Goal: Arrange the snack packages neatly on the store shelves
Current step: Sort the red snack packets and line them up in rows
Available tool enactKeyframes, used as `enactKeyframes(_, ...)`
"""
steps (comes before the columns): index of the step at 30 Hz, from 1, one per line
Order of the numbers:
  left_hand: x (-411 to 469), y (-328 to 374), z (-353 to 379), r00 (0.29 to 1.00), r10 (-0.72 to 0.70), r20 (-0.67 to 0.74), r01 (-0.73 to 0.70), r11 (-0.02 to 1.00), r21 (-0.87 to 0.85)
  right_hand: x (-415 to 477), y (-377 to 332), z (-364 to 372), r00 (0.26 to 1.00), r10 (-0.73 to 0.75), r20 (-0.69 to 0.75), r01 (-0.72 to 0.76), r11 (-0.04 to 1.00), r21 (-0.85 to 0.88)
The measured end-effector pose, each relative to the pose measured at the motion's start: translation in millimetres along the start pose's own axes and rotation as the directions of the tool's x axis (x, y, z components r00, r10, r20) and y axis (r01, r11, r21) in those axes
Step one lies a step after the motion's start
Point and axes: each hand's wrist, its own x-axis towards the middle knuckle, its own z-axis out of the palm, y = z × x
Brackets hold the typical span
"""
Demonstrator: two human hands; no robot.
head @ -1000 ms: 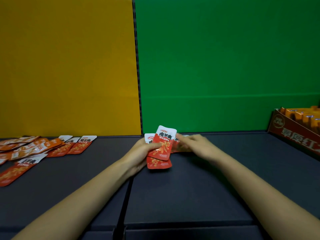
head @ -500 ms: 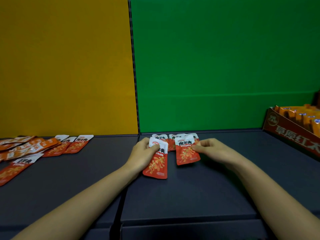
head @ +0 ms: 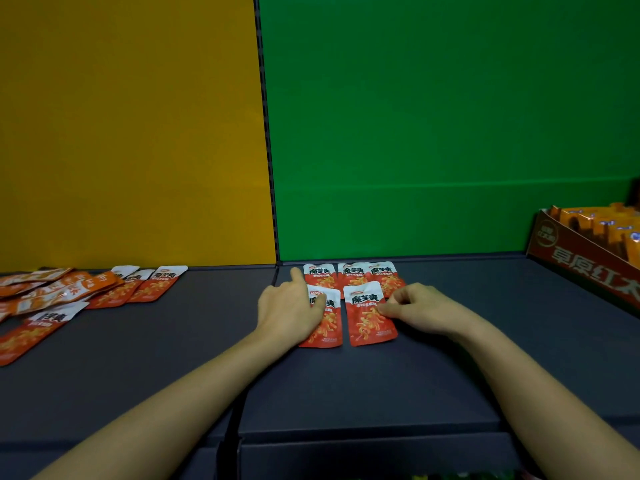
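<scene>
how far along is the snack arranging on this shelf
Done: a back row of three packets lies side by side against the green panel. In hand: a second row is starting, the left hand resting on the left front packet, the right hand pinching the right front packet. Left: the loose pile before the yellow panel is unsorted.

Resting flat on the left front snack packet (head: 327,332) with the left hand (head: 294,308), index finger stretched toward 12 o'clock. Pinching the right front snack packet (head: 367,320) at its 3 o'clock edge with the right hand (head: 417,306). At 12 o'clock, touching the green panel (head: 450,116), a back row of three packets (head: 353,273). At 9 o'clock, a loose pile of packets (head: 69,294); at 3 o'clock, an orange display carton (head: 585,263).
</scene>
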Motion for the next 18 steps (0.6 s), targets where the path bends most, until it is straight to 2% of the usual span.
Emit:
enactKeyframes(4,2,0,1,0.999,0.035,-0.007,-0.034,0.994,0.1,-1,-2,0,1.0,-0.01,-0.013,0.009,0.998,-0.063)
enactKeyframes(8,4,-3,2,0.999,0.044,0.0,-0.044,0.997,0.07,-2,-3,0,0.999,-0.008,-0.032,0.004,0.994,-0.111)
enactKeyframes(12,3,-12,-9,0.989,0.1,-0.108,-0.096,0.994,0.047,-1,-2,0,0.989,-0.018,-0.144,0.005,0.996,-0.087)
enactKeyframes(15,-1,-29,-24,0.96,0.194,-0.201,-0.191,0.981,0.032,-2,-12,0,0.947,-0.137,-0.29,0.14,0.99,-0.009)
enactKeyframes(18,-7,-55,-36,0.951,0.23,-0.205,-0.231,0.973,0.021,-2,-40,7,0.917,-0.269,-0.295,0.275,0.961,-0.021)
